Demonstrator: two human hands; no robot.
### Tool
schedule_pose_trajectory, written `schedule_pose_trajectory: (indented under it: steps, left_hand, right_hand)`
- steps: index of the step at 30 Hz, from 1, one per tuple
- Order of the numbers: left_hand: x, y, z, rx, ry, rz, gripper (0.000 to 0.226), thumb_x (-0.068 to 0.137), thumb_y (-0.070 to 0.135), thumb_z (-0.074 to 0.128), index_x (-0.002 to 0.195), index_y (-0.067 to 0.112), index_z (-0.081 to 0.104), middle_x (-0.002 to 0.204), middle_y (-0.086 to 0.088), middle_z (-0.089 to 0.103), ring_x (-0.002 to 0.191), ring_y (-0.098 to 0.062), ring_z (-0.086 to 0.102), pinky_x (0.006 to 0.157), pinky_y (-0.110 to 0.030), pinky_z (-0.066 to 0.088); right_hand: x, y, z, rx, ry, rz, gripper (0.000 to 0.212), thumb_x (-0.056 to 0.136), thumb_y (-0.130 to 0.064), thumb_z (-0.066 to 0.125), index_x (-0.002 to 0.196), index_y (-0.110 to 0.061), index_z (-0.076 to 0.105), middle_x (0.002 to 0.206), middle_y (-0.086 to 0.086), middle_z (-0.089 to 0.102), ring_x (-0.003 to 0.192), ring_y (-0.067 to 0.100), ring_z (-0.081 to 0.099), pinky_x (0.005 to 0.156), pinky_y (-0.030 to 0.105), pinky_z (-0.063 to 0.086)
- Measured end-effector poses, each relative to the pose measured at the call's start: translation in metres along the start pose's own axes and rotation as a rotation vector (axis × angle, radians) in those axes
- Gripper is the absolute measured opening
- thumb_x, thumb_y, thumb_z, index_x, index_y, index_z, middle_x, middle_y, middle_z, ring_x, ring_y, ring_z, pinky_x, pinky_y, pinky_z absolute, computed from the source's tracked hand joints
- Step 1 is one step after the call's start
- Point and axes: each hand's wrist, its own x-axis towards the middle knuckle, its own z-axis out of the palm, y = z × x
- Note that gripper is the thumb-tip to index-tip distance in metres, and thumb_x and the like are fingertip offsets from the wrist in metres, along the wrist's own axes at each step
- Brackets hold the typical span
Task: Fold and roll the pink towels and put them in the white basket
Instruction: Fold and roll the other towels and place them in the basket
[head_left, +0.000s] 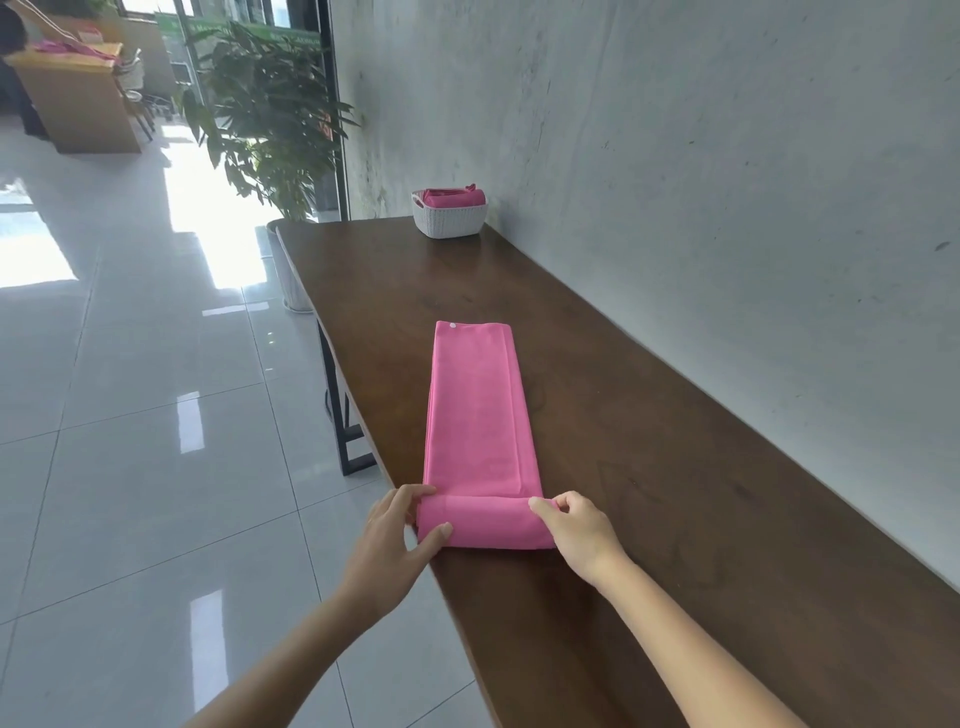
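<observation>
A pink towel (475, 410), folded into a long narrow strip, lies lengthwise on the dark wooden table (675, 467). Its near end is turned over into a short roll. My left hand (397, 540) grips the roll's left end, fingers on top and thumb on the near side. My right hand (576, 530) pinches the roll's right end. The white basket (449, 218) stands at the table's far end by the wall, with rolled pink towels (457, 196) inside it.
A grey wall (675, 156) runs along the table's right side. The table's left edge drops to a tiled floor (156, 415). A potted plant (265, 114) stands past the far end. A wooden counter (72, 93) with pink cloth is far left.
</observation>
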Motion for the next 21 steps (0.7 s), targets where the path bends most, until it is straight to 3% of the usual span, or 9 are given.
schedule_pose_trajectory:
  steps: [3, 6, 10, 15, 18, 21]
  left_hand:
    - [-0.001, 0.004, -0.003, 0.051, -0.015, -0.024, 0.04, 0.09, 0.064, 0.052, 0.123, 0.041, 0.053, 0.11, 0.025, 0.052, 0.103, -0.001, 0.051, 0.085, -0.021, 0.045]
    - [0.002, 0.004, -0.003, 0.067, 0.001, -0.05, 0.032, 0.093, 0.061, 0.052, 0.113, 0.037, 0.059, 0.105, 0.024, 0.055, 0.098, -0.003, 0.053, 0.079, -0.021, 0.045]
    - [0.007, 0.002, -0.001, -0.045, 0.023, -0.12, 0.033, 0.09, 0.067, 0.052, 0.096, 0.037, 0.063, 0.097, 0.014, 0.063, 0.085, -0.013, 0.055, 0.069, -0.027, 0.043]
    - [0.011, 0.0, 0.006, -0.176, 0.051, -0.22, 0.058, 0.076, 0.084, 0.055, 0.094, 0.03, 0.069, 0.105, 0.004, 0.058, 0.103, -0.022, 0.055, 0.085, -0.034, 0.049]
    - [0.016, -0.007, 0.008, -0.191, 0.036, -0.298, 0.064, 0.067, 0.087, 0.054, 0.09, 0.029, 0.072, 0.109, 0.004, 0.055, 0.108, -0.023, 0.054, 0.098, -0.045, 0.05]
    - [0.023, -0.01, 0.004, -0.138, 0.003, -0.334, 0.065, 0.067, 0.089, 0.053, 0.079, 0.028, 0.073, 0.104, 0.0, 0.06, 0.106, -0.023, 0.056, 0.095, -0.044, 0.049]
  right_hand:
    - [0.0, -0.005, -0.006, 0.024, -0.058, 0.049, 0.038, 0.093, -0.053, 0.056, 0.086, -0.016, 0.056, 0.093, -0.002, 0.064, 0.085, 0.016, 0.058, 0.074, 0.033, 0.044]
    - [-0.005, -0.002, -0.007, -0.035, -0.035, -0.023, 0.042, 0.096, -0.059, 0.05, 0.087, -0.019, 0.054, 0.088, -0.004, 0.063, 0.082, 0.014, 0.058, 0.072, 0.031, 0.045]
    - [-0.013, 0.012, -0.002, -0.107, 0.025, -0.189, 0.048, 0.097, -0.068, 0.038, 0.107, -0.026, 0.059, 0.109, -0.008, 0.062, 0.099, 0.01, 0.059, 0.084, 0.032, 0.049]
    - [-0.014, 0.02, -0.004, -0.091, 0.003, -0.21, 0.053, 0.095, -0.071, 0.039, 0.111, -0.025, 0.059, 0.118, -0.007, 0.059, 0.108, 0.01, 0.057, 0.092, 0.033, 0.047]
    - [-0.014, 0.017, -0.008, -0.016, -0.051, -0.157, 0.047, 0.096, -0.067, 0.045, 0.101, -0.023, 0.061, 0.108, -0.005, 0.065, 0.1, 0.011, 0.059, 0.09, 0.033, 0.048]
    - [-0.01, 0.012, -0.008, 0.004, -0.082, -0.065, 0.051, 0.095, -0.068, 0.048, 0.089, -0.019, 0.06, 0.095, -0.004, 0.065, 0.09, 0.016, 0.062, 0.087, 0.036, 0.052]
